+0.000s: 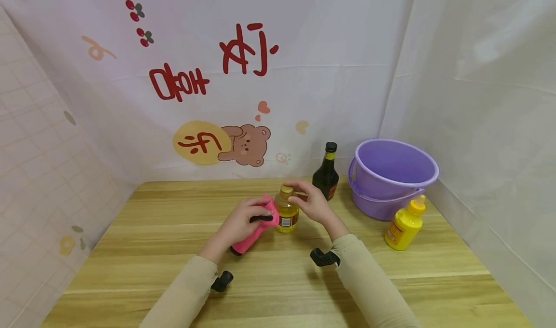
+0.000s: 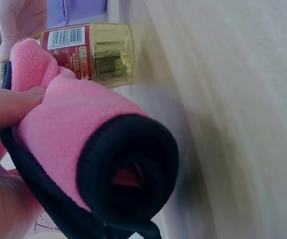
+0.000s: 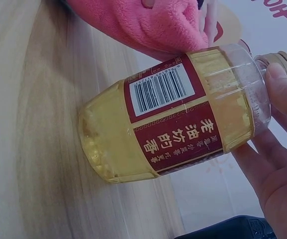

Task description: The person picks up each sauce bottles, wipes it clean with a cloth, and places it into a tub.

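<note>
In the head view my left hand grips a pink plush cloth with black edging, rolled and bunched. The left wrist view shows the rolled end of this pink cloth with its black rim facing the camera. Just to its right, a clear oil bottle with yellow oil and a red label stands upright on the table. My right hand holds this bottle by its neck, thumb and fingers around the gold cap. Against the bottle's side lies the bunched upper part of the cloth.
Behind my right hand stands a dark sauce bottle with a black cap. Farther right are a purple bucket and a yellow squeeze bottle. The wooden table ends at a printed white curtain.
</note>
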Demonstrator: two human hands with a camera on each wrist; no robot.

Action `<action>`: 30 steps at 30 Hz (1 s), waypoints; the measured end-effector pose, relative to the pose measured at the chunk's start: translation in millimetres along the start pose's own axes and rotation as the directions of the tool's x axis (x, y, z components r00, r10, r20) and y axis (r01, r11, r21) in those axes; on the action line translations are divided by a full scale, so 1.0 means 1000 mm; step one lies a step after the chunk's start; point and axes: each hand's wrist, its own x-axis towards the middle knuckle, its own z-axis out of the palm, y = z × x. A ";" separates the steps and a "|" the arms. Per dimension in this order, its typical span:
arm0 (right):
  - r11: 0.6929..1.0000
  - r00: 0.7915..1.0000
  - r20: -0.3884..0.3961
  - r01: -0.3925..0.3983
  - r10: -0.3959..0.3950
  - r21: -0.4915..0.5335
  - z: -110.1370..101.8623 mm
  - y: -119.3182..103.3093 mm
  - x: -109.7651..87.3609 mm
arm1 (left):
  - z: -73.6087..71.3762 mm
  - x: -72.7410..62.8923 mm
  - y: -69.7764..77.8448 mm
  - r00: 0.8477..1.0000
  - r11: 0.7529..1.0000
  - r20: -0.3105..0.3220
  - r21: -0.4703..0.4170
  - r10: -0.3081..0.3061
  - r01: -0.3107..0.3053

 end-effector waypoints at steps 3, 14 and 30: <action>1.000 1.000 -0.002 -0.004 0.004 -0.006 -0.001 0.000 0.000 | 0.001 0.000 -0.001 1.000 1.000 0.010 0.009 -0.002 0.002; 1.000 1.000 0.005 -0.009 0.009 -0.023 -0.001 -0.004 -0.002 | 0.006 -0.004 0.002 0.990 0.995 0.136 0.092 -0.038 0.026; 0.999 1.000 -0.007 0.016 -0.016 -0.030 0.001 -0.001 -0.002 | 0.015 -0.002 0.004 0.962 0.979 0.236 0.177 -0.141 0.100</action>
